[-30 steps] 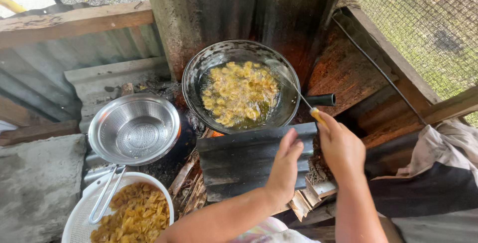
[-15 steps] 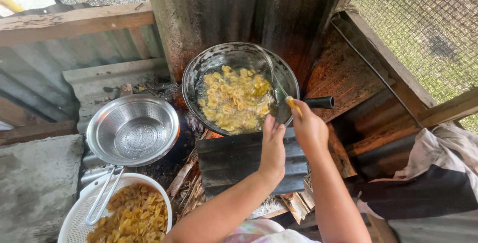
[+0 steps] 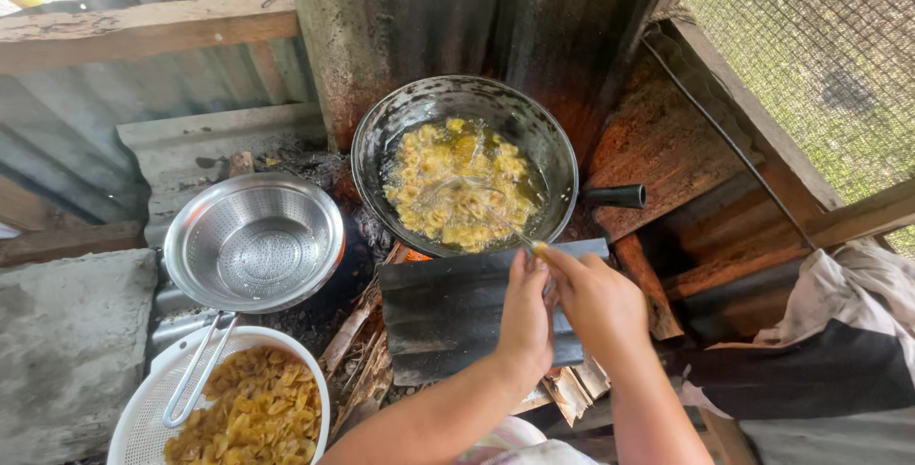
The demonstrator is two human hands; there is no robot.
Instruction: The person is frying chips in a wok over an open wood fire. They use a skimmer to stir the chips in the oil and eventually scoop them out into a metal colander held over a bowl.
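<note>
Frying yellow chips over a wood fire

Both hands meet at the pan's near rim: the right hand pinches a thin skimmer handle, the left hand rests curled beside it. The blackened round pan holds bubbling chips; a shiny perforated colander sits left.

The frying pan sat at centre, backed by a corrugated sheet, with chips in it. The metal strainer stood to its left. The bowl lay before the strainer, holding more chips. Both hands were just before the pan, above a dark sheet.
</note>
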